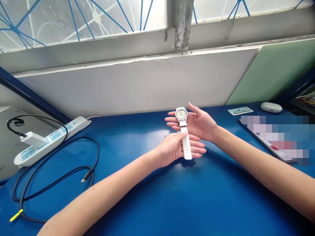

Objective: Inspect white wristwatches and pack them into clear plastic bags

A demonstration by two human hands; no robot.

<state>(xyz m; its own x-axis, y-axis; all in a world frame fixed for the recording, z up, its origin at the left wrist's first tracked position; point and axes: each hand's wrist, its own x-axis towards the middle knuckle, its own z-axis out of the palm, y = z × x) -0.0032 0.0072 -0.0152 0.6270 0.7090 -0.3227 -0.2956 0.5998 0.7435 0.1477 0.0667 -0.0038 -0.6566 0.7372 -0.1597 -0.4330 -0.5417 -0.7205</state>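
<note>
A white wristwatch (181,114), its round pale dial facing up, lies lengthwise across both hands above the blue table. My left hand (176,147) is palm up under the strap (186,144), with its thumb pressed on the strap and its fingers stretched to the right. Behind it, my right hand (200,123) is spread open, palm up, fingers pointing left beneath or just behind the watch case. Whether those fingers touch the case I cannot tell. Small shiny bits show at the edges of my left hand, too hidden to name.
A white power strip (55,139) with a plugged-in charger (34,139) is on the left, beside a looped black cable (98,154). At the right are a white earbud-style case (271,107), a card (240,110) and a blurred flat item (273,137). A wall (137,88) borders the table (172,203).
</note>
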